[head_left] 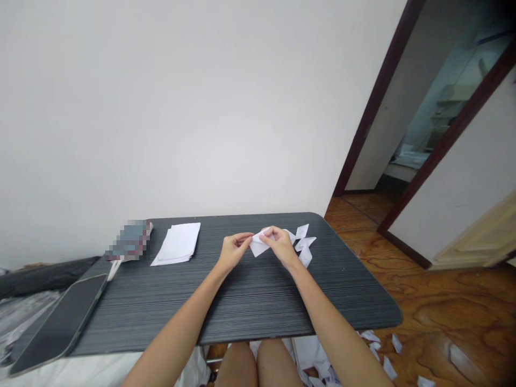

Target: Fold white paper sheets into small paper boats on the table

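Note:
Both hands meet over the far middle of the dark striped table (250, 301). My left hand (233, 250) pinches the left edge of a small folded white paper piece (258, 247). My right hand (279, 245) grips the same piece from the right, fingers curled over its top. Just to the right of my right hand lie several finished folded white paper shapes (305, 244) on the table. A stack of white paper sheets (178, 243) lies flat to the left of my hands, apart from them.
A pixelated dark object (129, 240) stands at the table's far left. A phone or tablet (60, 325) overhangs the left edge. Paper scraps (379, 355) litter the wooden floor below the table's right side. An open doorway (427, 134) is at the right.

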